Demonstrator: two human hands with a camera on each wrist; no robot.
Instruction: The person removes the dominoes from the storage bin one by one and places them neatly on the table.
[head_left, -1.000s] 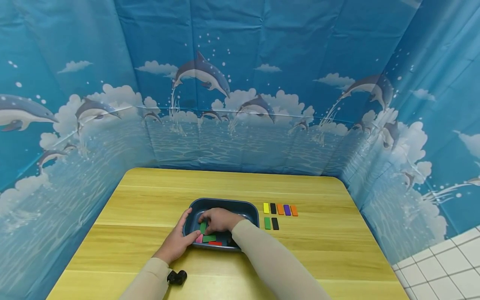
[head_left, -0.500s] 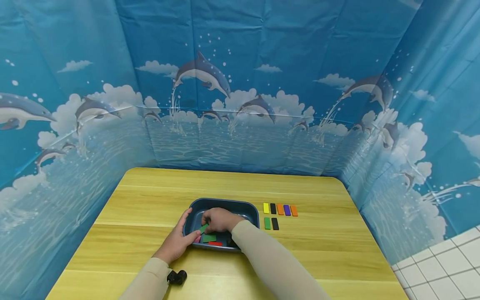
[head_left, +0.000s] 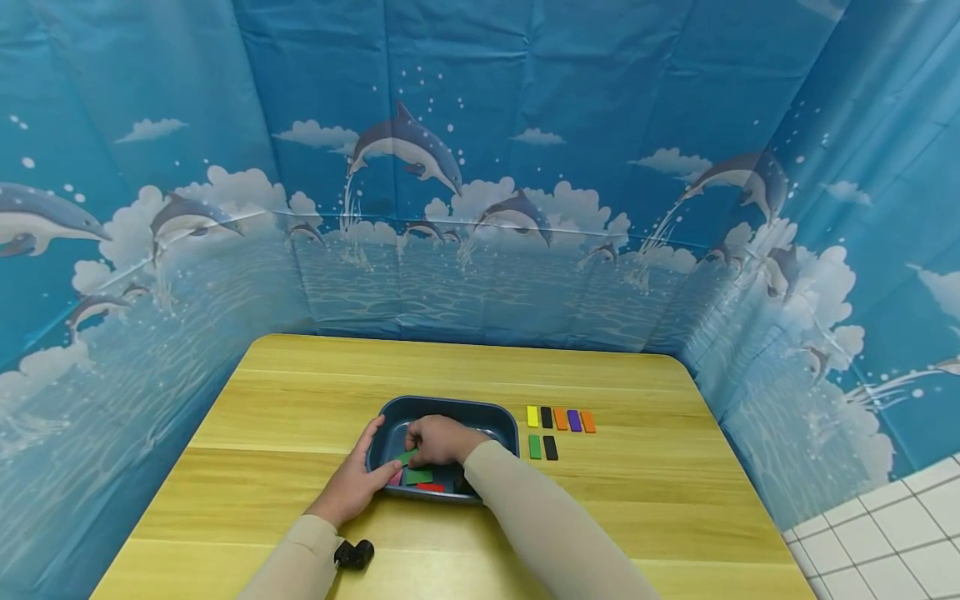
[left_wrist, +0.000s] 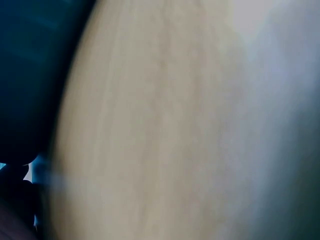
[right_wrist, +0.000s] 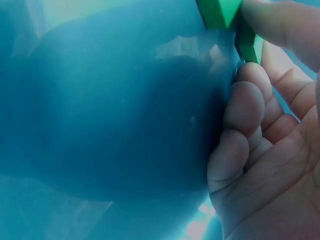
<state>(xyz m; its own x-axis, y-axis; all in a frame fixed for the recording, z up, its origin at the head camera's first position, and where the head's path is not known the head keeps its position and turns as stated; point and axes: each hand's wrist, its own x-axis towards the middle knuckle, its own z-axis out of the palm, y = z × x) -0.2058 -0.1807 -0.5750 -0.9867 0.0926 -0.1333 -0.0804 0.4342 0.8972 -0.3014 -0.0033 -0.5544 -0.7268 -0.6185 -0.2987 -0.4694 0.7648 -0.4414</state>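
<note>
A dark blue tray (head_left: pixel 452 402) stands on the wooden table. My left hand (head_left: pixel 356 483) holds its left near corner, fingers along the left side and thumb over the front rim. Inside the tray, my right hand (head_left: pixel 444 439) pinches a green block (right_wrist: pixel 248 46) between thumb and fingers. A second green block (right_wrist: pixel 219 12) shows beside it in the right wrist view. Near the front wall lie a flat green block (head_left: pixel 418 477), a red block (head_left: pixel 431 487) and a pink block (head_left: pixel 394 479), partly covered by my left thumb. My right wrist hides part of the tray.
Right of the tray, a row holds yellow (head_left: pixel 532 417), black (head_left: pixel 547 417), orange (head_left: pixel 560 418) and purple (head_left: pixel 574 420) blocks, among others. Below it lie a green block (head_left: pixel 535 447) and a black block (head_left: pixel 551 447). A dolphin-print curtain (head_left: pixel 480 275) surrounds the table (head_left: pixel 300 400).
The green block at my right fingers has turned from upright to slanted, and my right fingers have shifted slightly right. The left hand keeps its place on the tray.
</note>
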